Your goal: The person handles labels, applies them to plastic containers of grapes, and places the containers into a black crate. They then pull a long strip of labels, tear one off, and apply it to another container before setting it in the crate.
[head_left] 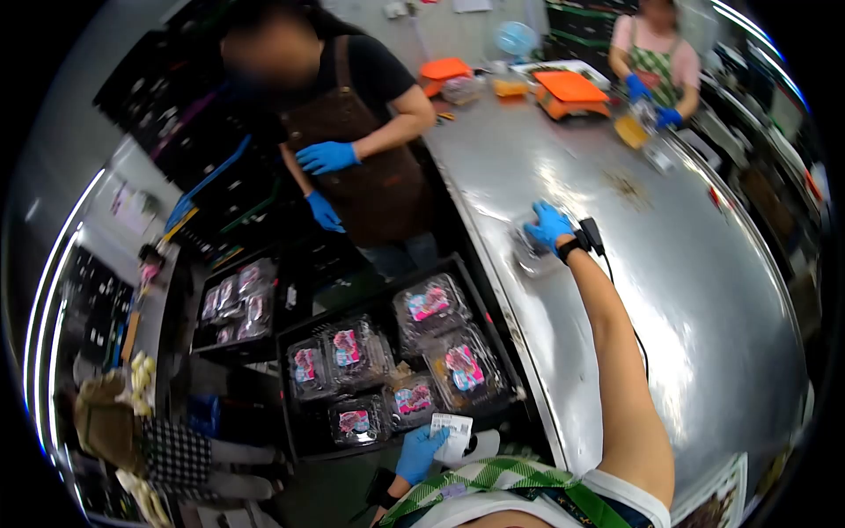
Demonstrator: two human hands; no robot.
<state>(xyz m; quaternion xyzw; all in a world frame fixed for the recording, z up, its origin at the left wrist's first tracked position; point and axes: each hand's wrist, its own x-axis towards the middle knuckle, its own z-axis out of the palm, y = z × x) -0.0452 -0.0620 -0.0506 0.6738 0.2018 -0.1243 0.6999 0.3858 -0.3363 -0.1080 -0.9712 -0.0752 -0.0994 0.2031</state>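
Note:
My left hand (419, 456), in a blue glove, is low at the front of my body, closed on a strip of white printed labels (452, 435). Out on the metal table (581, 352), my right hand (549, 223), also in a blue glove, grips a clear plastic container (532, 253) from above. Its contents are too blurred to make out. Below and left of it, a black crate (295, 431) holds several clear clamshell boxes (361, 356) with pink and blue stickers. My left hand is beside the crate's near edge.
A co-worker in a brown apron (361, 176) stands beyond the crate. Another, in a checked apron (651, 66), handles a container at the table's far end. Orange scales (570, 95) stand at the back. A second crate (233, 308) holds more boxes. A black cable (629, 308) runs along my right arm.

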